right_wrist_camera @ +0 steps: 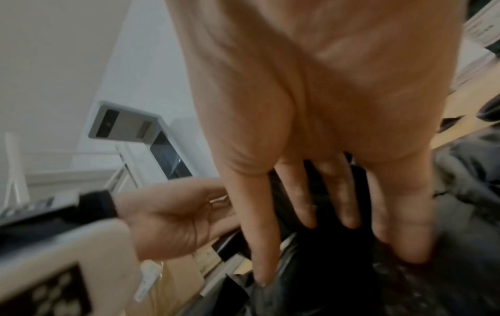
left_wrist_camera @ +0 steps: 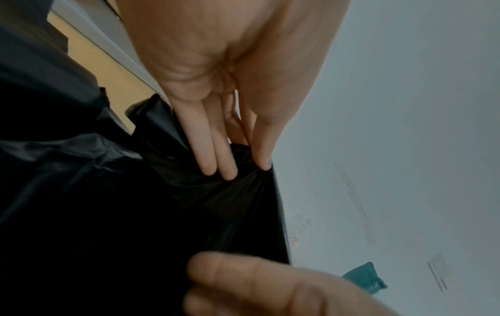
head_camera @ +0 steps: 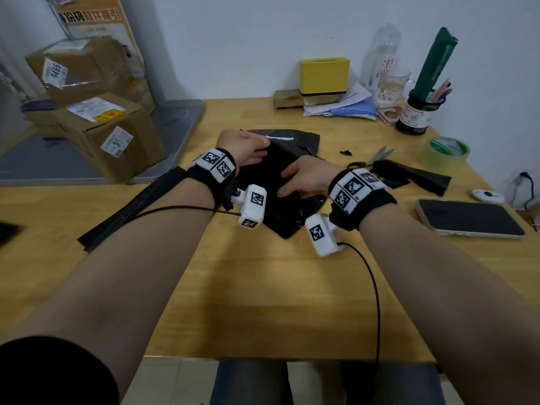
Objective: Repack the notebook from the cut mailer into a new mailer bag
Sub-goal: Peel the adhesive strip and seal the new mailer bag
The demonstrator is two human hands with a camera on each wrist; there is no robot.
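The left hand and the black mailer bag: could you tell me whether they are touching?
Touching. The left wrist view shows the left hand pinching a puckered fold of the black mailer bag between thumb and fingertips.

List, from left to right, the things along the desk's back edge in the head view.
yellow box → clear bottle → glass mug → black pen pot

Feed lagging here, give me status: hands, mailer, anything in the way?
Left hand pinches black mailer bag edge. Right hand presses it, fingers straight. Scissors lie clear, right.
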